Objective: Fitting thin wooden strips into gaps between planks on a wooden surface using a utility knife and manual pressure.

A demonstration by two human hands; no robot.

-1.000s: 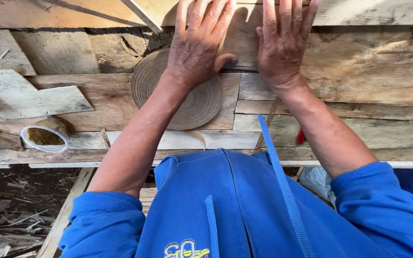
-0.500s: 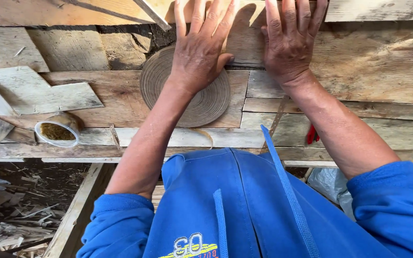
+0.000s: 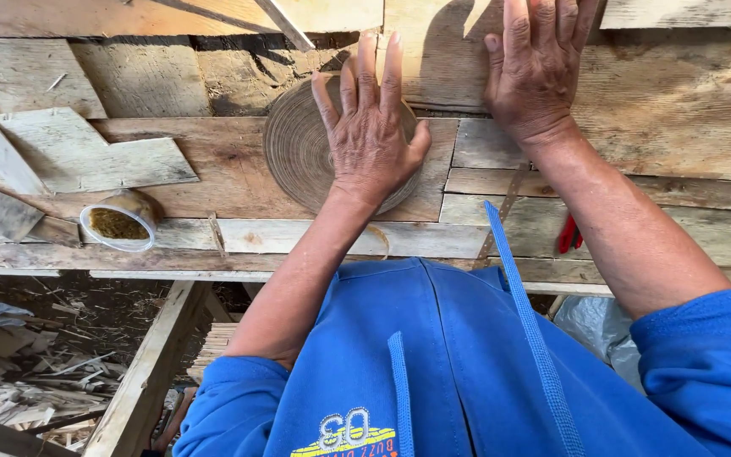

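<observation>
From the head camera you look down on a rough workbench [image 3: 239, 173] made of weathered wooden planks, grey and brown, with cracks and open gaps between them. Your left hand [image 3: 371, 140] lies flat on one round coil [image 3: 298, 148] of flat woven strip, tan colour, wound in many thin rings like a disc. The fingers are stretched and a little spread, and the palm presses on the coil; they are not closed around anything. The coil rests on the planks near the middle of the bench, partly hidden under this hand. Your right hand [image 3: 535, 68] lies flat on a wide pale board [image 3: 678, 93] just beside the coil, with fingers straight and close together, gripping nothing. To the left stands one small round tin [image 3: 118, 222] with yellow-brown paste inside. Near it lie two flat light offcuts of wood [image 3: 86, 156]. One red object [image 3: 568, 235] shows beside your right forearm; I cannot tell what it is
</observation>
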